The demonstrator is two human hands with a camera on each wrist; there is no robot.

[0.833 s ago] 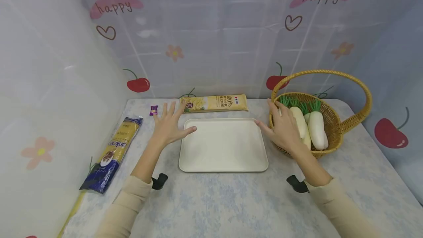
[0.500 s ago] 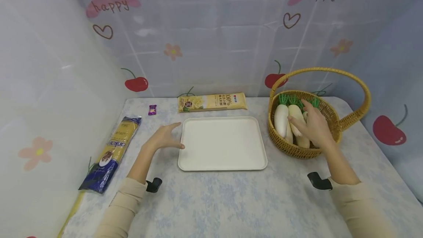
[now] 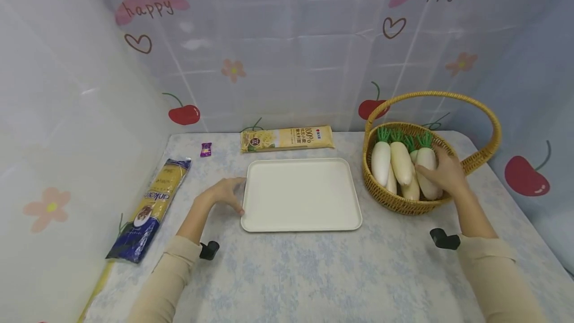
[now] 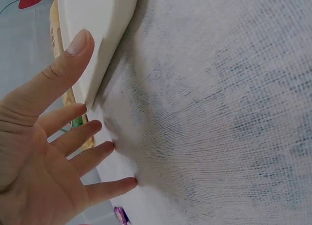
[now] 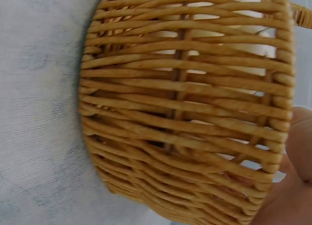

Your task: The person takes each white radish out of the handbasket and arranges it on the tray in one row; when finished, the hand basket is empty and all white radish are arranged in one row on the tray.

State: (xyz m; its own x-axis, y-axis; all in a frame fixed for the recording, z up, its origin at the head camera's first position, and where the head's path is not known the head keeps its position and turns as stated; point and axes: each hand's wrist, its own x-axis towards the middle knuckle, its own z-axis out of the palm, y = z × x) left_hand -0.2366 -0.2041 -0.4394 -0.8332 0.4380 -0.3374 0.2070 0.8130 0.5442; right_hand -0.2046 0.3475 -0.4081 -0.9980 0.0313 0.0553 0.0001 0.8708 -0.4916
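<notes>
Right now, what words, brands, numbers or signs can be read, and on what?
"happy", twice: backdrop
"ankar", last letter unclear: blue-and-yellow packet
"100%", "杜兰小麦", "意大利面": pale yellow packet
Too small or blurred to read: both packets' other print, and any on the purple wrapper

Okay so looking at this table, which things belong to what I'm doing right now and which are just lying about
Likely part of the job:
White radishes, the rightmost one beneath the thumb of your right grip
Wicker basket holding them
White tray, beside your left grip

Apparently just lying about:
Yellow pasta packet
Gold-and-blue packet
Small purple-wrapped sweet
</notes>
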